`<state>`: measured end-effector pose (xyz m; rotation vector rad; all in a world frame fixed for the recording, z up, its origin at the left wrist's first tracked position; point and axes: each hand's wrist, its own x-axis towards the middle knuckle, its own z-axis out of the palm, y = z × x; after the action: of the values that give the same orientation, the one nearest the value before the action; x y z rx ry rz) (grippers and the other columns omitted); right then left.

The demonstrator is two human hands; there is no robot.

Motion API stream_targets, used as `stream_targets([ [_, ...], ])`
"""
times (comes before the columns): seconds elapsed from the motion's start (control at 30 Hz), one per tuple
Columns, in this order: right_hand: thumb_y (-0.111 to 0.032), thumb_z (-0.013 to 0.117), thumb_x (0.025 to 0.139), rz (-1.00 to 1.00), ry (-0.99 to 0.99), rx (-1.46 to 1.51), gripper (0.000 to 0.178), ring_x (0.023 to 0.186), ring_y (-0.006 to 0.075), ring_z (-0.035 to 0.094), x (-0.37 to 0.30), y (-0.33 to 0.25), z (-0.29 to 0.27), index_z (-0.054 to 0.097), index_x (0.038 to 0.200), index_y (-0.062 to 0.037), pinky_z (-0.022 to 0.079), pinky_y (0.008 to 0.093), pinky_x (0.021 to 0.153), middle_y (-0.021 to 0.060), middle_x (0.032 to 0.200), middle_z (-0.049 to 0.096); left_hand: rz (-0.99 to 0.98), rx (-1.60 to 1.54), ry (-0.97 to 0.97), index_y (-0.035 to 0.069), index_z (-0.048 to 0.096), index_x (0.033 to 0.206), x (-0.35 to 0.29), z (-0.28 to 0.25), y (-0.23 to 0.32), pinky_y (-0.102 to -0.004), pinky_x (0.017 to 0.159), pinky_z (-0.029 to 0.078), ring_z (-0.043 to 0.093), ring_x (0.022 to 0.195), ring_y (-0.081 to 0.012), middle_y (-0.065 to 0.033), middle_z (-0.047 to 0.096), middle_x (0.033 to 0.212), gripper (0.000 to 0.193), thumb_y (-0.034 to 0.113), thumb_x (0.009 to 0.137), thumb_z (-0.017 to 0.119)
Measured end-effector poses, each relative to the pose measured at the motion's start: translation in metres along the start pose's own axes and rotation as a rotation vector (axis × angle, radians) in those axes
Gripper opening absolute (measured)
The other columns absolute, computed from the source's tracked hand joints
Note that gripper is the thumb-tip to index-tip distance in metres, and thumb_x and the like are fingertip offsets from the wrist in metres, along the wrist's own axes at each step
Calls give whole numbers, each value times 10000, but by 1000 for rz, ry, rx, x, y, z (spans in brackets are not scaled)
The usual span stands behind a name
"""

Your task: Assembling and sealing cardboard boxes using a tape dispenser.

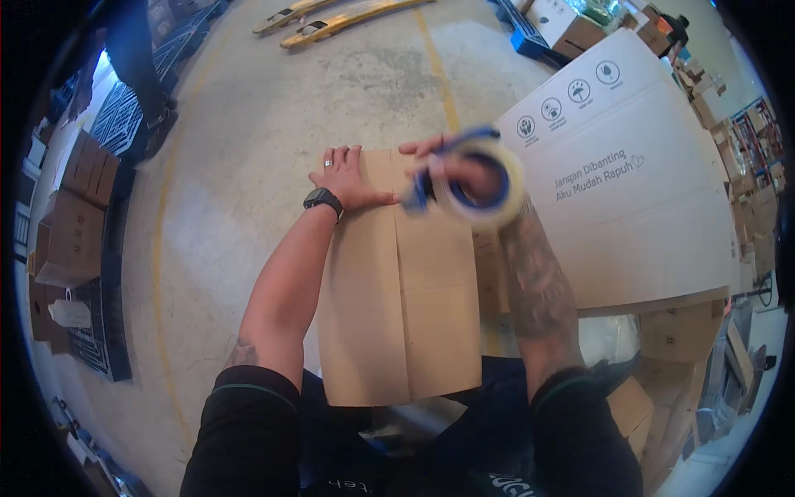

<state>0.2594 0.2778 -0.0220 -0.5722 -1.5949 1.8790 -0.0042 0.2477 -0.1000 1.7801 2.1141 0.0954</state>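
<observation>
In front of me is a brown cardboard box (pixel 362 306), its two top flaps folded in to meet along a lengthwise seam. My left hand (pixel 348 180) lies flat with fingers spread on the far left part of the flaps. Above the far right part, my right hand (pixel 455 170) grips a blue tape dispenser (pixel 417 195) carrying a wide roll of pale tape (pixel 516 184). The dispenser and hand are blurred by motion. Whether the tape touches the box, I cannot tell.
A large white carton (pixel 638 240) with printed symbols stands close on the right. Brown boxes (pixel 70 240) sit on a dark pallet (pixel 103 323) at left. Yellow pallet-jack forks (pixel 348 23) lie on the floor ahead. A person's legs (pixel 132 62) show at upper left.
</observation>
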Motion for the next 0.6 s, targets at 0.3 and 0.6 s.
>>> stream_targets([
  [0.3,-140,853,800,-718,335,-1281,413,761,272,670,143,72,-76,778,1195,-232,546,408,715,67,830,664,62,-46,174,85,446,1615,-10,2,-4,-691,1129,364,344,1555,-424,-171,471,1604,1411,863,517,872],
  [0.6,-306,850,803,25,287,-688,291,729,192,697,220,147,-101,764,937,-63,591,389,667,77,889,763,73,-63,190,114,452,1615,1,13,-10,-710,1104,350,310,1564,-336,-125,439,1633,1409,900,510,837],
])
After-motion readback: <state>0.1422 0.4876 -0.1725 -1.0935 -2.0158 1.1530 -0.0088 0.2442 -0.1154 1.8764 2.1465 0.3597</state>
